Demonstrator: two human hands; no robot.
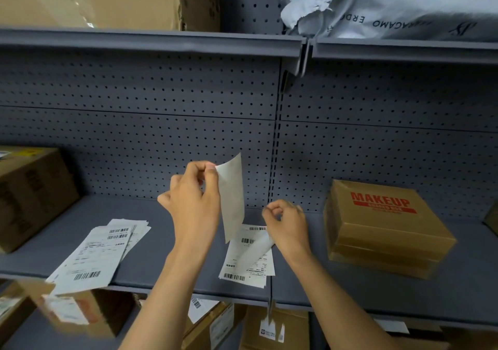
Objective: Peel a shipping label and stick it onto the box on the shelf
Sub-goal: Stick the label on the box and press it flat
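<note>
Grey pegboard shelf (172, 242), mid frame. Two label piles (91, 255), one MAKEUP box (388, 231) right. Your left hand (194, 196) pinches blank sheet (231, 198); right hand (285, 220) curled, holding nothing visible.

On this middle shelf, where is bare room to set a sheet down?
Bare shelf lies between the fanned label pile and the loose labels under the hands, also ahead of the MAKEUP box. The left end by the cardboard box is crowded.

Left carton (29, 196) cut off by frame edge.
</note>
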